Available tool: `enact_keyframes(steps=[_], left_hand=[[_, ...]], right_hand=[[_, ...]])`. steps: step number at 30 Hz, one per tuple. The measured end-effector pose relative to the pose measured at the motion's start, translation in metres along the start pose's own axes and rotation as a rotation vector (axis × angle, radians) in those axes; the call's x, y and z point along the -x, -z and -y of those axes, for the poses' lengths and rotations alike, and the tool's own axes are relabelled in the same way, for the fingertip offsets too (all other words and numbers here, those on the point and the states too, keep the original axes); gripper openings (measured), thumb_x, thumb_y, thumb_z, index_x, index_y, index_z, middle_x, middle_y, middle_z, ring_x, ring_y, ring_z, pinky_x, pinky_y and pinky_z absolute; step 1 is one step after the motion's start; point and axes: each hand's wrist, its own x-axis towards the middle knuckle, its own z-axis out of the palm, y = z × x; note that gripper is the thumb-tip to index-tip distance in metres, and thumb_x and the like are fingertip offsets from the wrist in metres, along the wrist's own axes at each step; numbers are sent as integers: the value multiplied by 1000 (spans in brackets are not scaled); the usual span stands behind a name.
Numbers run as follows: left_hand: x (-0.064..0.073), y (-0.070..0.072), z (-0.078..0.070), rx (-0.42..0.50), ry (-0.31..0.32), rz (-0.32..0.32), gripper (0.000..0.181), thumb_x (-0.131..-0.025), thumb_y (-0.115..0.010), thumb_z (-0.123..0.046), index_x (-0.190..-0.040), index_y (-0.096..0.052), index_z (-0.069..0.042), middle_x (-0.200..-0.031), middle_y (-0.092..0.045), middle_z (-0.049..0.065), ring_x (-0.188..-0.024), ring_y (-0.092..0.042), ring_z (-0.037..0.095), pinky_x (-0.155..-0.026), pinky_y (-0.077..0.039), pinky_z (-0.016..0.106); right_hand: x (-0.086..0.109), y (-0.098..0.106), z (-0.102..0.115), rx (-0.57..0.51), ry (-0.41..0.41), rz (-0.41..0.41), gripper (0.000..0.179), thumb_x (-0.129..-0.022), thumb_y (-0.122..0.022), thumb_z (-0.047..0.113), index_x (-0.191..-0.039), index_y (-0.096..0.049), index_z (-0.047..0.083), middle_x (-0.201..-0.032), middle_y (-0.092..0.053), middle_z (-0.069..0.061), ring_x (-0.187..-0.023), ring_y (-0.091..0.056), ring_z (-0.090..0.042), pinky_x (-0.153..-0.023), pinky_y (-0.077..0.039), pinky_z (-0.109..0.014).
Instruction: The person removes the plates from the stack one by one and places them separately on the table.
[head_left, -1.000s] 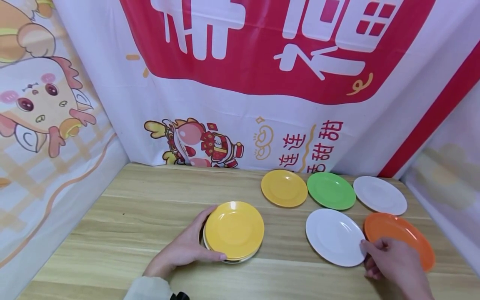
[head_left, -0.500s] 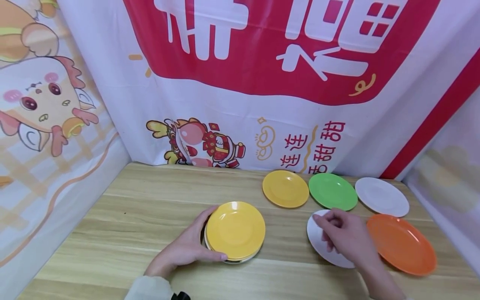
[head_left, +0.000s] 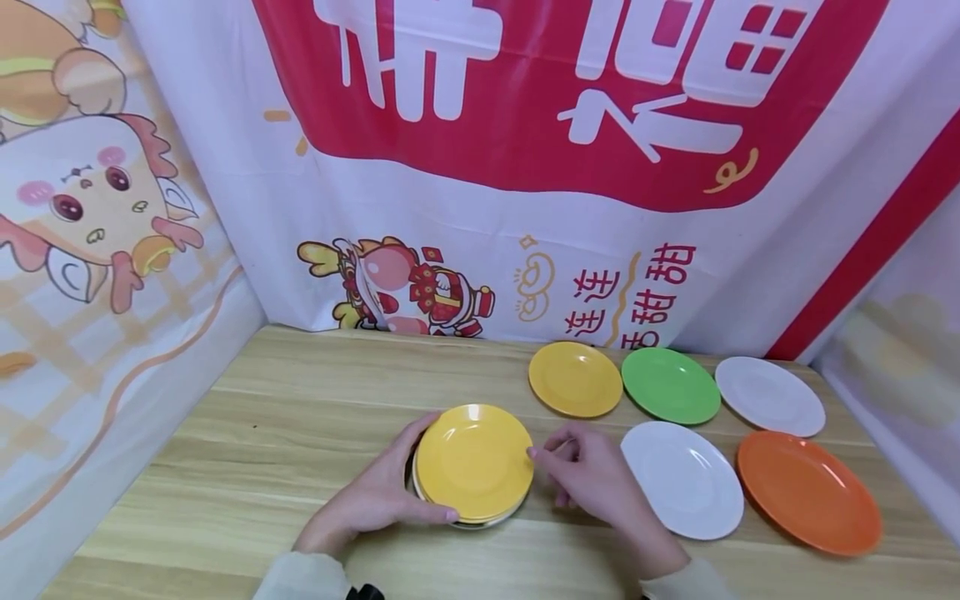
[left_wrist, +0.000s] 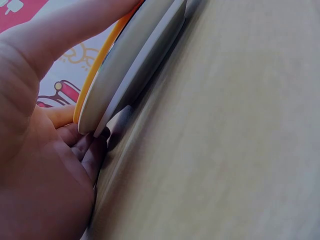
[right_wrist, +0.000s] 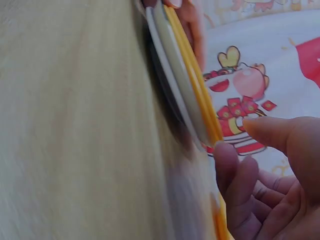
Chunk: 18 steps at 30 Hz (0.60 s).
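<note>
In the head view, a stack of small round plates stands on the wooden table, a yellow plate point(head_left: 474, 462) on top. My left hand point(head_left: 382, 496) grips the stack's left side, thumb along the front rim and fingers around the back. Two yellow rims show above a cream plate point(right_wrist: 182, 75) and a whitish plate point(right_wrist: 167, 75) in the right wrist view. At the stack's right rim is my right hand point(head_left: 596, 475), with its index fingertip right at the yellow edges. Its thumb stands apart above them, the other fingers loosely bent, nothing between.
Separate plates lie to the right: a yellow plate point(head_left: 575, 379), a green plate point(head_left: 671, 386) and a white plate point(head_left: 770, 397) along the back. Nearer are another white plate point(head_left: 686, 479) and an orange plate point(head_left: 810, 493). Printed cloth point(head_left: 420, 192) hangs behind the table point(head_left: 300, 400).
My right hand has moved left from between the near white plate and the orange plate, across the white plate, to the stack's right rim. My left hand keeps its grip on the stack.
</note>
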Motion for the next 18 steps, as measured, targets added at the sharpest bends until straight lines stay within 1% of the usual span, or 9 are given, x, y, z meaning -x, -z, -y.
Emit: enact_keyframes(steps=[3, 6, 12, 18], left_hand=[[0, 0, 1, 7, -1, 1, 129, -67, -105, -29, -169, -27, -26, -177, -30, 4, -165, -24, 30, -135, -11, 64], [-1, -1, 1, 0, 3, 4, 129, -66, -105, -30, -169, -27, -27, -177, -30, 4, -165, -24, 30, -135, -10, 64], [-2, -1, 1, -9, 4, 12, 129, -67, -105, -30, -169, -27, -27, -177, -29, 4, -165, -24, 31, -135, -10, 65], [-1, 2, 3, 1, -9, 13, 127, -67, -105, -29, -168, -29, -28, -174, -34, 3, -161, -29, 29, -134, -12, 64]], right_hand=[[-3, -12, -2, -7, 4, 26, 35, -94, -84, 34, -108, -68, 6, -71, -70, -5, -50, -64, -18, -48, -56, -32], [-5, -20, -4, -4, 8, 35, 35, -93, -85, 32, -109, -68, 6, -72, -70, -5, -51, -65, -17, -48, -56, -31], [-4, -25, -5, -17, -2, -2, 30, -91, -86, 24, -107, -69, 5, -73, -68, -5, -54, -66, -17, -50, -56, -31], [-3, -30, -3, -70, 5, 20, 28, -92, -85, 20, -105, -68, 1, -73, -70, -7, -54, -68, -17, -51, -59, -32]])
